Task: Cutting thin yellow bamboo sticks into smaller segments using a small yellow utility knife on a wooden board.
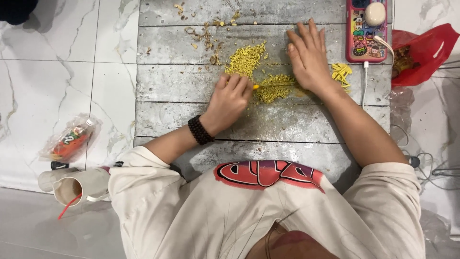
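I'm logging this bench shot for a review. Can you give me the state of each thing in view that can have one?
left hand: fingers closed on a thin yellow-handled tool, its tip in the pile
right hand: flat, fingers spread on the boards
yellow bits: chopped, heaped loose
yellow sticks: uncut, beside the right wrist
phone: lying flat, cable plugged in
red bag: open
paper cup: tipped on its side, straw inside
bottle: lying, wrapped in plastic

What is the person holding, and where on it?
The left hand grips a thin yellow-handled tool by its handle end; the right hand holds nothing, lying flat on the board.
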